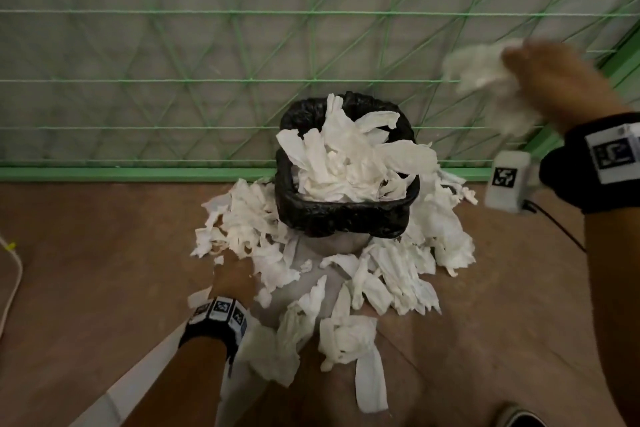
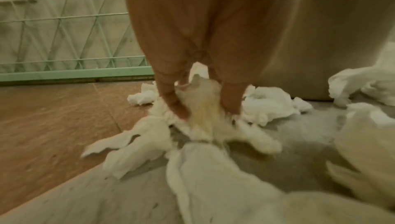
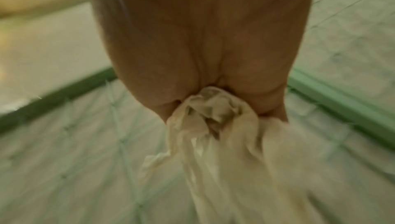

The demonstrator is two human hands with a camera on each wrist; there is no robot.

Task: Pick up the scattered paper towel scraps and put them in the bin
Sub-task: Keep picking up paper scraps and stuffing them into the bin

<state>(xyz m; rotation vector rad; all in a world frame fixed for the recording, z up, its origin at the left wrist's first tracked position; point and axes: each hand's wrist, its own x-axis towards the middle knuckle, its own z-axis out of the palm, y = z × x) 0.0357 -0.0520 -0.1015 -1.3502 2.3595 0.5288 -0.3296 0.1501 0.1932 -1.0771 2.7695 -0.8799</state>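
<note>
A bin (image 1: 346, 215) lined with a black bag stands on the floor by a green fence, heaped with white paper towel scraps (image 1: 346, 156). More scraps (image 1: 391, 274) lie all around its base. My left hand (image 1: 235, 274) is down in the scraps left of the bin, and in the left wrist view its fingers (image 2: 173, 102) pinch a wad of scraps (image 2: 203, 106) on the floor. My right hand (image 1: 550, 76) is raised to the right of the bin and grips a bunch of scraps (image 1: 485, 73), seen hanging from the fist (image 3: 224, 126) in the right wrist view.
A green mesh fence (image 1: 242, 80) runs behind the bin, with its base rail (image 1: 138, 173) on the brown floor. A pale cord (image 1: 14, 274) lies at the far left. A shoe tip (image 1: 519, 418) shows at the bottom right.
</note>
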